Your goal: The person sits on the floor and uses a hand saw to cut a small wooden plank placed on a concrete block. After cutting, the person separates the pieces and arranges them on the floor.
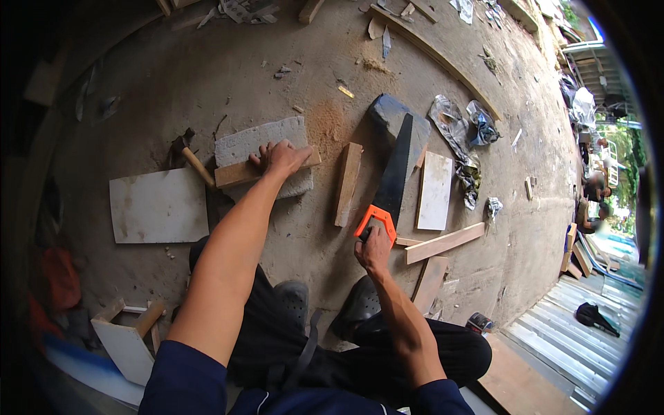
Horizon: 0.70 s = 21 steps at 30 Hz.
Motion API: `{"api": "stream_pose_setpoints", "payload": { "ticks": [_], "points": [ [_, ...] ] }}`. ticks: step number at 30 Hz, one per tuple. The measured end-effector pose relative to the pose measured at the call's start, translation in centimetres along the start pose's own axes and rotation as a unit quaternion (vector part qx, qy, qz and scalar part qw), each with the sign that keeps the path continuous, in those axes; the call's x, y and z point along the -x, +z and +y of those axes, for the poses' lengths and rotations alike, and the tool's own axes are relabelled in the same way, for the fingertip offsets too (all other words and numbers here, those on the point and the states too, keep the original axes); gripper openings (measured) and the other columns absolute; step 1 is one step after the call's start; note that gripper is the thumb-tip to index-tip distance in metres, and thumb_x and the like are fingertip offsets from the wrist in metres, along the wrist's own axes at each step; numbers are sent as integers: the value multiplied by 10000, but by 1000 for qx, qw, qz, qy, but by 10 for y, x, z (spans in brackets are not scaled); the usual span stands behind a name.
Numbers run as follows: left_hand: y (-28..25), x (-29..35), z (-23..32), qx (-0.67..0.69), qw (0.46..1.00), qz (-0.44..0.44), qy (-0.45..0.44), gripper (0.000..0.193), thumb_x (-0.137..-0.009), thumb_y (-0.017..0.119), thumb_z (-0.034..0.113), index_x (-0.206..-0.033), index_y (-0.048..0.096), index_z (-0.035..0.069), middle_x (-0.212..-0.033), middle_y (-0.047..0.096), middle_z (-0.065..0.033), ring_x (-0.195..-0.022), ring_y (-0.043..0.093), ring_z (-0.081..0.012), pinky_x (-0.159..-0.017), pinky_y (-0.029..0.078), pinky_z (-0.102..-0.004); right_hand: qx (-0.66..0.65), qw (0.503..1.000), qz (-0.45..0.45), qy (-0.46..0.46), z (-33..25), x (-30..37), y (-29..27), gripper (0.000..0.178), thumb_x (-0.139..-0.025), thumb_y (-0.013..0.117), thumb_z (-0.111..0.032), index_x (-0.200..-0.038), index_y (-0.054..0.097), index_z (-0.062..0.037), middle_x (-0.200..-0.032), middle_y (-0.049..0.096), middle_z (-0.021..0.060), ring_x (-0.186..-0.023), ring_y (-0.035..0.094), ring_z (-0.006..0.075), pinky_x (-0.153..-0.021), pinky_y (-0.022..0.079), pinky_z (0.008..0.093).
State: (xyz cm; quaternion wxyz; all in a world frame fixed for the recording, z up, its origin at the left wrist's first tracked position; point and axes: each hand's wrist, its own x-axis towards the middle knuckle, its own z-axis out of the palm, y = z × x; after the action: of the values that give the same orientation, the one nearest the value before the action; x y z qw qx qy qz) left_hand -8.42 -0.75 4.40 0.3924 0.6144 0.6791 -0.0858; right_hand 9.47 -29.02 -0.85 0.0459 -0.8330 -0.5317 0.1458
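Observation:
With bent fingers my left hand grips a short wooden block, pressing it onto a rough grey concrete block. The palm hides part of the wood. My right hand is wrapped round the orange handle of a hand saw. Its dark blade points away from me, apart from the held wood, and passes in front of a blue-grey stone-like block. Between the two hands a loose piece of wood lies on the ground. A hammer rests left of the concrete block.
A white board lies at the left, and a smaller one right of the saw. Wooden strips and crumpled plastic are further right. Sawdust covers ground beyond the concrete block. A long plank lies at the far side.

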Motion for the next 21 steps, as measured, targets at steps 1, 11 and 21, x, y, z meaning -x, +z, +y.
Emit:
{"api": "stream_pose_setpoints", "payload": {
  "ticks": [1, 11, 21],
  "points": [
    [-1, -1, 0, -4, 1000, -8, 6, 692, -681, 553, 603, -1191, 566, 136, -1343, 407, -174, -1323, 246, -349, -1077, 29, -582, -16, 1000, 9, -4, 0, 1, -5, 390, -657, 648, -175, -980, 489, -23, -899, 519, 173, -895, 533, 337, -760, 424, 443],
    [1, -8, 9, -24, 1000, -12, -14, 802, -695, 540, 638, -1274, 490, 85, -1359, 385, -168, -1286, 263, -367, -1051, 66, -559, -299, 920, 214, 135, -70, -21, -92, 352, -812, 701, -309, -707, 564, -1, -549, 514, 137, -478, 475, 238, -510, 408, 344],
    [10, -8, -2, -17, 1000, 19, 13, 650, -710, 561, 614, -1150, 559, 135, -1306, 431, -136, -1253, 295, -354, -1020, 114, -548, -439, 887, 129, 63, -134, -26, -85, 259, -806, 687, -238, -771, 611, 8, -574, 535, 155, -477, 518, 232, -501, 412, 327]
  ]
}}
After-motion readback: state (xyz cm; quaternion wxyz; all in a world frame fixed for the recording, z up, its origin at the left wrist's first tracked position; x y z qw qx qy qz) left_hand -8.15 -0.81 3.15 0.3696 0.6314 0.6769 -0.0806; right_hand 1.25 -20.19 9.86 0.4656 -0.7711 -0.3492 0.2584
